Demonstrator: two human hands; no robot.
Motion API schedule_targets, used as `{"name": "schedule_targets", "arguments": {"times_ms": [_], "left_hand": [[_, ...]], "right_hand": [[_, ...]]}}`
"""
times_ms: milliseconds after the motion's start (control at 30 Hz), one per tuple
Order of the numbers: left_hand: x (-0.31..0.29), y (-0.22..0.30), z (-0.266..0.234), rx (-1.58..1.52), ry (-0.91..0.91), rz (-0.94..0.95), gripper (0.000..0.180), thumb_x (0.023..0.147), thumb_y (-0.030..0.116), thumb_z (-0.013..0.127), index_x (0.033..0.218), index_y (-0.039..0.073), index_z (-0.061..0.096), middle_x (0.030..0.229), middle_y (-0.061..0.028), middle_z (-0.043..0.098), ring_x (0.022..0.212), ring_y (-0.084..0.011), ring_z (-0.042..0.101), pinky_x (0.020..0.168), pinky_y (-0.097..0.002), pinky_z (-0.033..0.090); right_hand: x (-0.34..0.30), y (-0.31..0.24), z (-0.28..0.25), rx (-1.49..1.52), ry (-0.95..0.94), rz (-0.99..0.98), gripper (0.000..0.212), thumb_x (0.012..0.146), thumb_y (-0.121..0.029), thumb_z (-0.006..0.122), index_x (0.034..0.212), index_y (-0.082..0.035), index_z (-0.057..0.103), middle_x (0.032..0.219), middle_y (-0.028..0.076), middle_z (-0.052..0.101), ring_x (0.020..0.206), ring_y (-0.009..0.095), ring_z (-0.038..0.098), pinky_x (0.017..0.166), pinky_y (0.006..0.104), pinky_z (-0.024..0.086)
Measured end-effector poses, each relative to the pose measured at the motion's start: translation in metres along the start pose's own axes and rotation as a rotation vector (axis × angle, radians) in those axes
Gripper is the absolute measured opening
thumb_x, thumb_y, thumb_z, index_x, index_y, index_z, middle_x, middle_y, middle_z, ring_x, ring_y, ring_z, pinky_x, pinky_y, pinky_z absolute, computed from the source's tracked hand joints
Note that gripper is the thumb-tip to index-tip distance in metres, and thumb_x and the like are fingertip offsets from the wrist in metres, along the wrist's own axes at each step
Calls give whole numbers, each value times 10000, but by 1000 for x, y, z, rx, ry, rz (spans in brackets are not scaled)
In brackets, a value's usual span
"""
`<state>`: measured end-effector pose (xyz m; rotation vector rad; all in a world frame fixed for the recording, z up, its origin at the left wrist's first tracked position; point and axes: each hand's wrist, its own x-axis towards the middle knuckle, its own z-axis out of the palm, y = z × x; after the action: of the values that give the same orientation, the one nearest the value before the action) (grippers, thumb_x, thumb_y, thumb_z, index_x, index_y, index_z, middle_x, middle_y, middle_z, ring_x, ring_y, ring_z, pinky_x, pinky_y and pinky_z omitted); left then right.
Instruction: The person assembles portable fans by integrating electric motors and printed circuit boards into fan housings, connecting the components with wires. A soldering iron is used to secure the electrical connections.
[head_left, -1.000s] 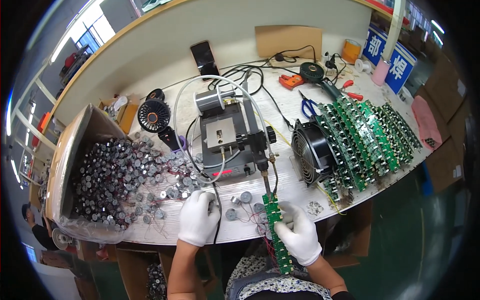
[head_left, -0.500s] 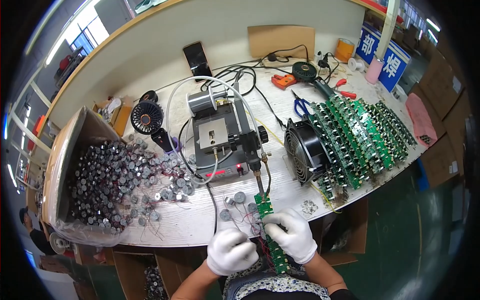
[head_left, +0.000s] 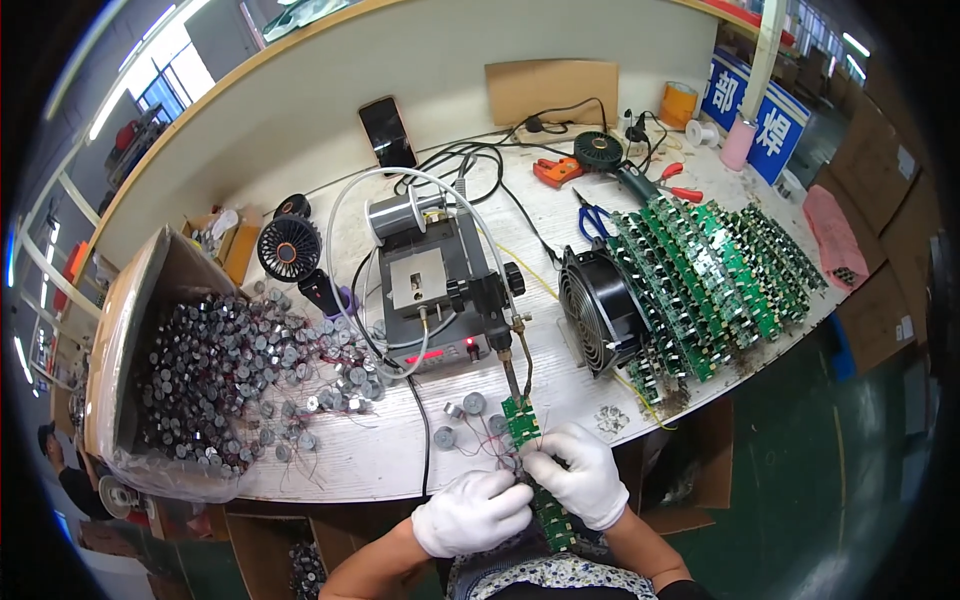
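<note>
A long green circuit board (head_left: 522, 424) runs from under the tip of a soldering iron (head_left: 510, 378) down over the table's front edge. My right hand (head_left: 580, 478), in a white glove, lies across the board with its fingers pinched, and a thin reddish wire shows at the fingertips. My left hand (head_left: 474, 513), also gloved, is closed close beside the board's left edge; whatever its fingertips hold is hidden. A few small round motors (head_left: 473, 404) with thin wires lie just left of the board.
An open box (head_left: 120, 400) spills many small motors onto the table's left. Behind the board stands a soldering station (head_left: 425, 290) with a solder spool (head_left: 394, 215). To the right are a black fan (head_left: 598, 310) and rows of green circuit boards (head_left: 700, 290). Pliers (head_left: 592, 218) lie behind.
My left hand has moved right, up against the board and near my right fingertips. My right hand stays over the board with little movement. The whole view has shifted slightly.
</note>
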<state>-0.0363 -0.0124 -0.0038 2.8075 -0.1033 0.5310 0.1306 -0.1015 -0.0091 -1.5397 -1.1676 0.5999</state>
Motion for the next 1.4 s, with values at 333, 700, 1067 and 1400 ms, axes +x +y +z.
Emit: {"name": "schedule_targets", "arguments": {"times_ms": [333, 700, 1067, 1400], "left_hand": [[-19, -27, -21, 262, 54, -217, 158, 625, 142, 654, 751, 108, 566, 885, -10, 534, 867, -202, 544, 672, -316, 464], [15, -5, 12, 80, 401, -494, 264, 642, 62, 727, 893, 115, 666, 889, -49, 575, 745, -236, 570, 633, -339, 471], [12, -10, 7, -594, 456, -856, 103, 769, 2, 638, 866, 7, 604, 800, -104, 630, 640, -142, 595, 570, -260, 477], [20, -16, 2, -556, 402, -912, 101, 778, 44, 650, 863, 6, 610, 699, -86, 616, 555, -107, 555, 531, -251, 454]], "right_hand": [[-2, 5, 2, -25, 22, -28, 91, 775, -103, 694, 838, -38, 685, 778, 79, 628, 692, 201, 611, 636, 292, 479], [-2, 4, 4, -64, 44, -7, 91, 804, -113, 670, 853, -35, 669, 814, 97, 632, 756, 259, 619, 679, 326, 489], [-3, 5, 1, -35, 45, -39, 145, 765, -88, 699, 901, -39, 684, 843, 103, 634, 766, 248, 622, 691, 318, 492], [-4, 1, 1, 20, 92, 6, 236, 751, -48, 706, 986, -31, 697, 863, 105, 637, 779, 216, 630, 709, 294, 495]]}}
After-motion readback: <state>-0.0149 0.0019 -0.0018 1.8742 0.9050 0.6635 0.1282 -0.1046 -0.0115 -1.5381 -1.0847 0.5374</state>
